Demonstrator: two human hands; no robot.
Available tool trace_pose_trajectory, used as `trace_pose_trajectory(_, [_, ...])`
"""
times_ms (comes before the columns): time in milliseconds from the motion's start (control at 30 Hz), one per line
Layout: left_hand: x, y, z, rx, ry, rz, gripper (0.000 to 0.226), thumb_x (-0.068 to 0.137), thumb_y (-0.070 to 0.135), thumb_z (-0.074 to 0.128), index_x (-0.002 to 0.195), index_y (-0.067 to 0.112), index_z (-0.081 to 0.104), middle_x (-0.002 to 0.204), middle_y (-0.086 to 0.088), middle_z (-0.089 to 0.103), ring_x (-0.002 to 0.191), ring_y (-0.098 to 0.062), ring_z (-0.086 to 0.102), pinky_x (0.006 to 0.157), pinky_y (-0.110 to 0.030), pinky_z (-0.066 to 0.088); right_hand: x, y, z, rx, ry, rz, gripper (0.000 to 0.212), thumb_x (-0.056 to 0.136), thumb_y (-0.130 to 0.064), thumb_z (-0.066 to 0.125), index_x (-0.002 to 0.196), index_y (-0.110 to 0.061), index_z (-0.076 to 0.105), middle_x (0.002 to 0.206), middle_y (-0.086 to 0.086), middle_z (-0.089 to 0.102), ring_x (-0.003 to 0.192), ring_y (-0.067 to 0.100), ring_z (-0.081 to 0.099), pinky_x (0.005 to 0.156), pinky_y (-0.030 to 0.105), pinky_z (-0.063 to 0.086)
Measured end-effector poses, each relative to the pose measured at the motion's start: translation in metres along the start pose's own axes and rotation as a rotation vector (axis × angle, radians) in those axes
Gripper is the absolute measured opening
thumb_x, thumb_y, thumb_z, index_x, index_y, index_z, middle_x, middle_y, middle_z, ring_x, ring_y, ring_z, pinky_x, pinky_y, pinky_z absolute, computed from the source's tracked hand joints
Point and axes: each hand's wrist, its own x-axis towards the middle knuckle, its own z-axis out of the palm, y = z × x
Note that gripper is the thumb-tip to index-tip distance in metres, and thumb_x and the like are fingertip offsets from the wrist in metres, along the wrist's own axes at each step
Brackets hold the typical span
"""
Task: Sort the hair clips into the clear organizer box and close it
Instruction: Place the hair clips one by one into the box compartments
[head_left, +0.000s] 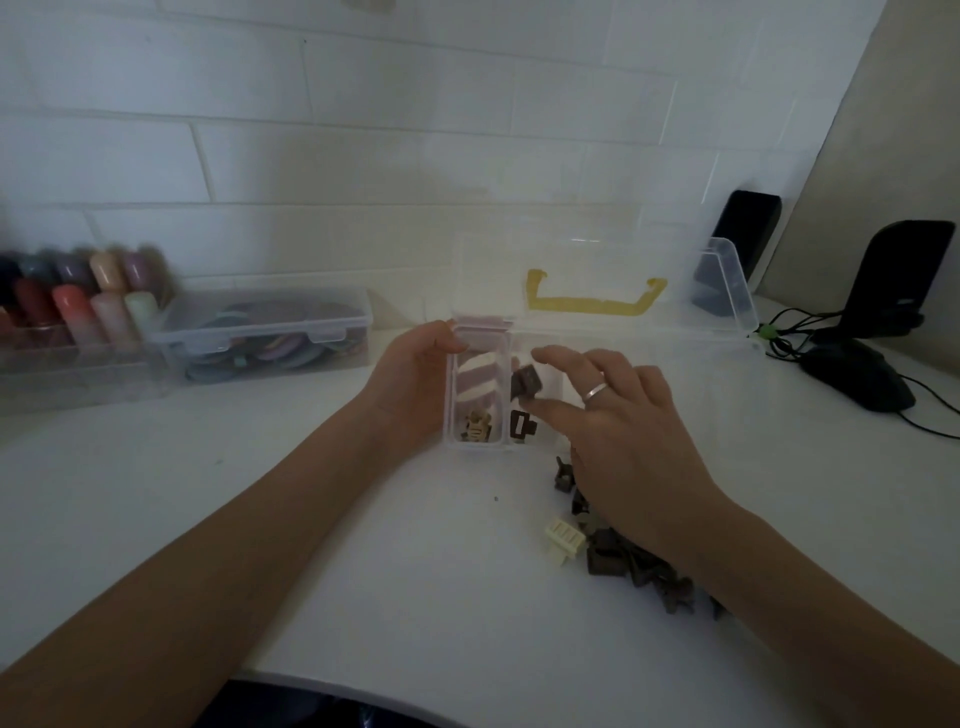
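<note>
Over the second compartment of the clear organizer box (540, 395), the right hand (618, 415) pinches a small dark hair clip (525, 385) between thumb and forefinger, its other fingers spread and relaxed. The left hand (415, 379) curls round the box's left wall, thumb on the far corner, steadying it on the table (363, 519). To do this step well, the clip should probably be lowered until it sits inside the compartment walls, next to the dark clip (521, 426) already lying at the near end, and only then released, so it cannot bounce into the leftmost compartment, where a tan patterned clip (475, 427) lies. The left hand should go on bracing the light box. Just near of the box, the pile of unsorted clips (623, 551) with one cream clip (563, 538) at its left edge lies partly under the right wrist, so its count is unknown. The box's right compartments are nearly invisible, being clear on white, and the raised lid (675, 280) with its yellow handle (592, 301) blurs into the wall behind.
</note>
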Motion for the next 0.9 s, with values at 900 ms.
trace_pose_trajectory(900, [0.005, 0.004, -0.014, -0.014, 0.054, 0.029, 0.047, 0.061, 0.019, 0.045, 0.104, 0.009, 0.063, 0.097, -0.007, 0.065, 0.087, -0.026, 0.069, 0.077, -0.035, 0.048, -0.001, 0.001, -0.039, 0.398, -0.236, -0.14, 0.031, 0.072, -0.025, 0.044, 0.081, -0.027, 0.073, 0.055, -0.021, 0.046, 0.047, -0.003, 0.038, 0.045, 0.013, 0.036])
